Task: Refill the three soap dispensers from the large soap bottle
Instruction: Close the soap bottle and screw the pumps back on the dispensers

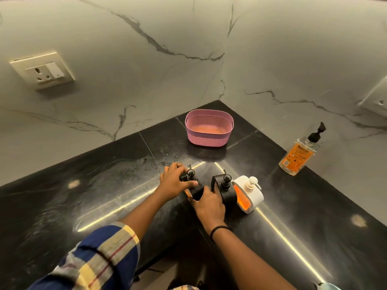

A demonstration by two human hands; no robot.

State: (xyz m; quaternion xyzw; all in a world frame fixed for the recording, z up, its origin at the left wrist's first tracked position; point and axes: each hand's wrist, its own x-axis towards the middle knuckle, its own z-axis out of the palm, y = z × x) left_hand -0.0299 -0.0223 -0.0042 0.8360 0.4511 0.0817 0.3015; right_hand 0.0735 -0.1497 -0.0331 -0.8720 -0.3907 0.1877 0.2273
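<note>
Both hands are on one dispenser. The left hand [176,182] is curled over the pump of the left dispenser [196,192], fingers wrapped round the black collar, thumb stretched along the near side. The right hand [209,206] grips the body of that same dispenser from the near side, knuckles up, fingers folded round its lower part. The two forearms reach in from below, almost side by side. A plaid sleeve [100,256] sits pushed up the left arm, and a thin black band [219,228] circles the right wrist.

Just right of the hands is the middle dispenser [225,190], black, upright, pump on. Hard against it, touching or only beside, I cannot tell, is the white dispenser [251,195], an orange panel glowing on its side. All three stand in a row on the table [83,195].

The bottle [297,155], clear, orange label, black pump on top, stands well apart to the right, close to the wall [146,80]. Back in the corner sits a pink basket [209,130]. Droplets [173,159] lie between it and the left hand.

The table is glossy black stone, with bright light lines running across it. The walls are pale marble with grey veins, and there is a socket [43,70] on the left one.
</note>
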